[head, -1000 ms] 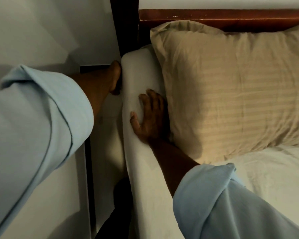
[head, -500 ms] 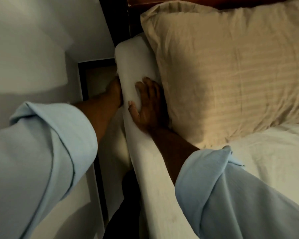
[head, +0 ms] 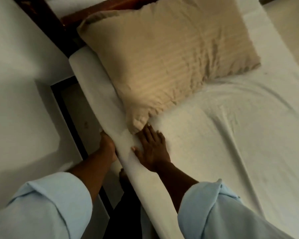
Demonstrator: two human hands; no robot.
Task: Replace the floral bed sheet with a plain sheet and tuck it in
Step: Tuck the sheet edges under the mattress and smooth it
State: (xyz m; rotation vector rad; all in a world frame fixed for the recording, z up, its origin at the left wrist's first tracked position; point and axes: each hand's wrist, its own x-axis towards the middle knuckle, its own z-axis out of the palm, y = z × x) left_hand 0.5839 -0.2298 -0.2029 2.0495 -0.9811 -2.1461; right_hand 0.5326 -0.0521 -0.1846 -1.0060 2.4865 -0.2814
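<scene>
A plain white sheet (head: 231, 135) covers the mattress, with creases fanning out across the right part. My right hand (head: 152, 149) lies flat on top of the sheet by the mattress's left edge, fingers straight, just below the pillow's corner. My left hand (head: 107, 145) reaches down the side of the mattress; its fingers are hidden behind the sheet-covered edge (head: 100, 94). No floral sheet is in view.
A beige striped pillow (head: 162, 57) rests at the head of the bed against a dark wooden headboard (head: 72, 18). A white wall (head: 16, 83) stands close on the left, leaving a narrow gap with floor (head: 76, 107). My foot (head: 123, 176) stands in that gap.
Both hands have slid along the mattress edge away from the headboard, from beside the pillow to below its lower corner. The view has pulled back and tilted, showing more of the bed.
</scene>
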